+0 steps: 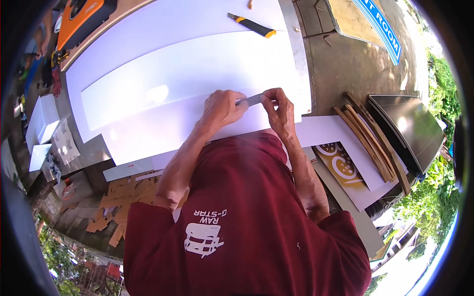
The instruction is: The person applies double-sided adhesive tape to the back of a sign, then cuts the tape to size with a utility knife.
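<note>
My left hand (224, 106) and my right hand (279, 109) meet above the near edge of a white sheet (173, 74). Between them they pinch a small dark grey strip (254, 100), one end in each hand's fingers. What the strip is cannot be made out. A utility knife (253, 25) with a black and yellow handle lies beyond my hands on the white table surface (197, 22).
An orange machine (81, 24) stands at the far left corner. To the right are wooden strips (370, 143), a dark tiled panel (410, 126) and a blue-edged sign (382, 29). Cardboard pieces (123, 200) lie on the ground at left. Another person's arm (45, 32) shows at far left.
</note>
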{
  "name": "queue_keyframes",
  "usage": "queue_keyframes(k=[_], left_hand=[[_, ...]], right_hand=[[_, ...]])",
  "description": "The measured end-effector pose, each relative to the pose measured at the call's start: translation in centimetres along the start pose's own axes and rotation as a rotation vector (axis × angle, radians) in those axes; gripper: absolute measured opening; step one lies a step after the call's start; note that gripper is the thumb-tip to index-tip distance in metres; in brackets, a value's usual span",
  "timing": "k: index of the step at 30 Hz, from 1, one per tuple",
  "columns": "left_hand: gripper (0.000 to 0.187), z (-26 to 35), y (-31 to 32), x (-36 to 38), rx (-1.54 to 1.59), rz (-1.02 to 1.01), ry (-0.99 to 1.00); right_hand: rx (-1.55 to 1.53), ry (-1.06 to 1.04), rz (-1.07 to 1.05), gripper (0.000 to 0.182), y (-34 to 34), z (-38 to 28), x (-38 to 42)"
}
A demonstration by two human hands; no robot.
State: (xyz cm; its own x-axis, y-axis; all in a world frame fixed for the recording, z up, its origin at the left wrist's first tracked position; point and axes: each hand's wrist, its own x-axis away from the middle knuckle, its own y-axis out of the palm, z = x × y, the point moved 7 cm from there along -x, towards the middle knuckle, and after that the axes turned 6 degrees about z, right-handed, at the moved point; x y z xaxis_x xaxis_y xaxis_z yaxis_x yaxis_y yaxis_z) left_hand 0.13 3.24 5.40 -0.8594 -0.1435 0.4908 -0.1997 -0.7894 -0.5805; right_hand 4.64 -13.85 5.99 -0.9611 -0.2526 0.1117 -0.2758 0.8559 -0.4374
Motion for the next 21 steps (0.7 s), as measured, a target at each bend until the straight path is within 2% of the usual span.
queue_keyframes(k=[3,5,7,9,11,13,15,18,21], left_hand=[[0.029,0.1,-1.3,-2.1,-0.014,0.015,0.003],[0.028,0.0,-2.9,-2.9,0.022,0.124,-0.012],[0.030,0.0,-4.8,-3.2,0.019,0.172,-0.080],[0.033,-0.5,-6.7,-3.1,0.023,0.267,-0.078],[0.033,-1.9,-7.7,-2.9,0.080,0.338,-0.059],[0.035,-2.6,-8.7,-2.2,0.058,0.320,-0.135],[0.033,-3.6,-9.4,-1.5,0.066,0.335,-0.153],[0.032,-4.4,-10.3,-0.2,0.114,0.360,-0.151],[0.032,-5.0,-10.3,0.4,0.213,0.377,-0.173]], right_hand=[[-0.107,0.083,-0.040,0.018,0.2,1.0,-2.5],[-0.177,0.140,-0.094,0.023,0.6,2.3,-5.1],[-0.108,0.062,0.008,0.034,0.1,2.1,-8.3],[0.033,-0.072,0.078,0.037,0.0,2.3,-12.5],[0.442,-0.471,0.231,0.041,0.7,2.2,-16.5],[0.561,-0.484,0.158,0.048,2.4,2.7,-19.7],[0.703,-0.596,0.110,0.047,4.1,2.3,-21.5],[0.803,-0.665,-0.088,0.043,5.7,2.1,-23.4],[0.696,-0.840,-0.056,0.040,6.0,0.8,-25.0]])
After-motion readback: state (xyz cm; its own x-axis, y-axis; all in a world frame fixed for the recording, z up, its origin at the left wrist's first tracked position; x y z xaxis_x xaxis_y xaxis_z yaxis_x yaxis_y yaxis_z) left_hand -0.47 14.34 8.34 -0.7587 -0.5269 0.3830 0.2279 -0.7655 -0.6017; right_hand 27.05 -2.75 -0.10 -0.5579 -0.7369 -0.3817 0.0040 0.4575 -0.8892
